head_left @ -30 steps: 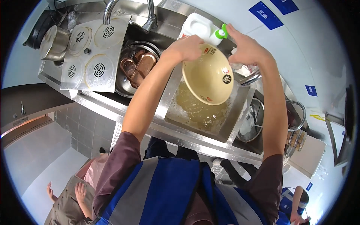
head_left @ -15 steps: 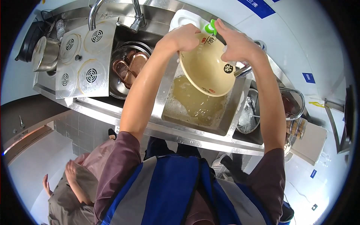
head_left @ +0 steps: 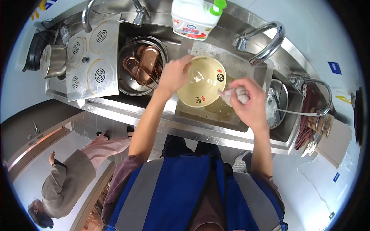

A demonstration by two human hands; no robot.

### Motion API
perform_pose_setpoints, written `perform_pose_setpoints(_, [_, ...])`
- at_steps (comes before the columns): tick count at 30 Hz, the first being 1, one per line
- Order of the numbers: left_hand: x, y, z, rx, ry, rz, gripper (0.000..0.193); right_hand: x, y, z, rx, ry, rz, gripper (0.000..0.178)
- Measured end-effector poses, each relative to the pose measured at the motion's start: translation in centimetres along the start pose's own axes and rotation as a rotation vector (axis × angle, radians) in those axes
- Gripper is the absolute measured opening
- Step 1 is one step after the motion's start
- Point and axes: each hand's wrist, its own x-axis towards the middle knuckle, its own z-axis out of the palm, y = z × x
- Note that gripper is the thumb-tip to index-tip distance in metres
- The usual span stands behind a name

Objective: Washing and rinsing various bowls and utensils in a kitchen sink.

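My left hand [head_left: 175, 76] grips the left rim of a cream-coloured bowl [head_left: 202, 82] with dark and red printed marks. The bowl is over the sink basin [head_left: 210, 115], its glossy inside facing up. My right hand [head_left: 250, 102] is closed around a crumpled whitish-grey dishcloth [head_left: 237, 95] just right of the bowl's rim. Beyond the bowl stands a white detergent bottle [head_left: 192, 19] with a green pump top. Shallow yellowish water lies in the basin below the bowl.
Copper-coloured divided trays [head_left: 148, 63] lie in a metal basin to the left, beside a steel panel with round vents [head_left: 94, 56]. Curved taps [head_left: 269, 42] reach over the sinks. A steel bowl [head_left: 279, 104] sits at right. Another person [head_left: 71, 175] is behind, at lower left.
The bowl has come away from the detergent bottle, toward me and slightly left. My right hand has left the green pump and moved to the bowl's right side, the dishcloth now plainly visible.
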Motion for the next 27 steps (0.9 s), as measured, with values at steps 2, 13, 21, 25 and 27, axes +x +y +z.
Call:
perform_pose_setpoints(2, [-1.0, -0.1, 3.1, 0.006, -0.039, 0.001, 0.024, -1.9, 4.2, 2.2, 0.160, 0.054, 0.213, 0.025])
perform_pose_setpoints(13, [-4.3, -4.9, 15.6, -0.064, -0.171, 0.036, 0.022, -2.3, 16.8, 11.0, 0.004, -0.052, -0.081, 0.044])
perform_pose_setpoints(21, [-3.3, -5.0, 17.8, -0.103, -0.346, -0.102, 0.021, -3.0, 20.9, 13.4, 0.021, -0.061, -0.157, 0.040])
perform_pose_setpoints(25, [-3.0, -8.4, 17.1, -0.120, -0.288, -0.066, 0.022, -4.8, 24.7, 13.8, 0.114, -0.208, 0.036, 0.037])
perform_pose_setpoints(27, [-3.0, -9.7, 18.4, -0.115, -0.276, -0.048, 0.022, -5.5, 26.3, 15.5, 0.136, -0.256, 0.168, 0.036])
